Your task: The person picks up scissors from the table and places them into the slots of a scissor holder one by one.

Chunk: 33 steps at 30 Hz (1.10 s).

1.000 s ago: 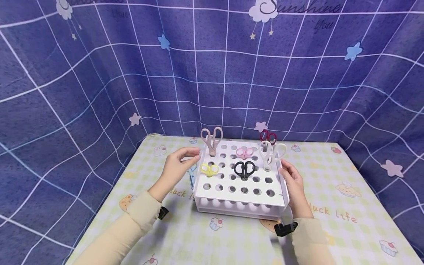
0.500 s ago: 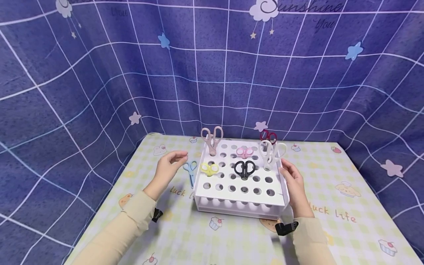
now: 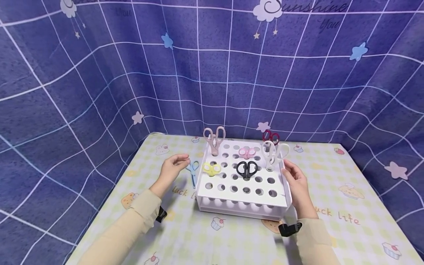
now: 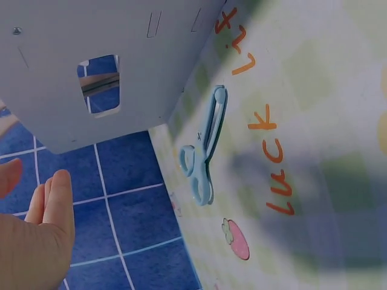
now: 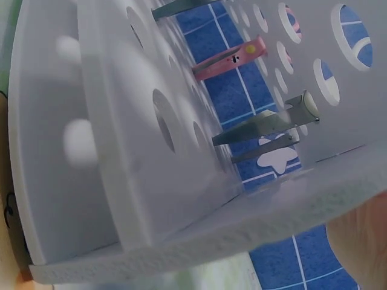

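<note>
A white rack (image 3: pixel 225 193) with rows of round holes stands on the table. Several scissors sit upright in it: pale pink (image 3: pixel 214 141), small pink (image 3: pixel 247 152), yellow (image 3: pixel 212 169), black (image 3: pixel 247 170), white (image 3: pixel 274 156) and dark red (image 3: pixel 271 137). Light blue scissors (image 3: pixel 193 175) lie on the cloth left of the rack, whole in the left wrist view (image 4: pixel 204 148). My left hand (image 3: pixel 170 172) hovers beside their handles, overlapping one loop in the head view, fingers fairly straight and holding nothing. My right hand (image 3: pixel 297 186) rests against the rack's right side, its fingertips partly hidden.
A checked tablecloth (image 3: pixel 185 239) with printed cupcakes and lettering covers the table. Behind and at both sides hangs a blue gridded curtain (image 3: pixel 212 66). Scissor blades (image 5: pixel 263 127) poke down inside the rack.
My left hand has drawn back leftward from the rack's edge, uncovering most of the light blue scissors, then come slightly lower beside their handles. My right hand has stayed at the rack's side.
</note>
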Tool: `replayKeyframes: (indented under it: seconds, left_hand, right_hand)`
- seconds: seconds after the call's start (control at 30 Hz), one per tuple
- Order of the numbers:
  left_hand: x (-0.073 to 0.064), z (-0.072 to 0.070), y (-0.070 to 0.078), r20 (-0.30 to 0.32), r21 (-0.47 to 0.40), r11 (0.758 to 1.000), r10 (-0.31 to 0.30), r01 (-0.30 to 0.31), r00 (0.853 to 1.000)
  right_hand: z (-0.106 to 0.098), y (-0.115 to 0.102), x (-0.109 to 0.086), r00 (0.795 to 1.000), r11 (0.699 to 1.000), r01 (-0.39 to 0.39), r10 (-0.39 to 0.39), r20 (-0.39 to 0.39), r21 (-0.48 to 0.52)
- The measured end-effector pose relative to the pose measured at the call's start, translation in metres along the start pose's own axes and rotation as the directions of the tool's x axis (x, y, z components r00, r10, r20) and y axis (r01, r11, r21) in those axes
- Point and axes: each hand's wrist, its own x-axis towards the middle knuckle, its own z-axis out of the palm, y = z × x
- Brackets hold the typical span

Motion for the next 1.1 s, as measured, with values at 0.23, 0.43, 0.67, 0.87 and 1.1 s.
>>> replayKeyframes:
  seconds: [0.23,0.43,0.67,0.87,1.1]
  left_hand:
    - [0.006,0.005,-0.006,0.01,-0.063,0.998,-0.021,0.022,1.0]
    - [0.008,0.008,-0.008,0.007,-0.124,0.99,-0.067,0.067,0.998]
    - [0.019,0.011,-0.015,0.004,-0.156,0.981,-0.12,0.119,0.993]
    - [0.031,0.012,-0.022,0.001,-0.147,0.985,-0.093,0.093,0.996]
    - [0.053,0.012,-0.033,0.071,-0.135,0.983,-0.117,0.125,0.991]
  right_hand:
    - [-0.002,0.001,0.003,0.999,0.999,0.034,-0.034,0.003,-0.008]
    - [-0.002,0.001,0.004,1.0,1.0,0.021,-0.021,-0.003,0.014]
    - [-0.002,0.001,0.004,1.0,1.0,0.013,-0.012,-0.012,0.019]
    - [-0.001,0.0,0.003,1.0,1.0,0.009,-0.009,-0.014,0.009]
    - [-0.002,0.001,0.003,1.0,1.0,0.005,-0.006,-0.008,-0.019]
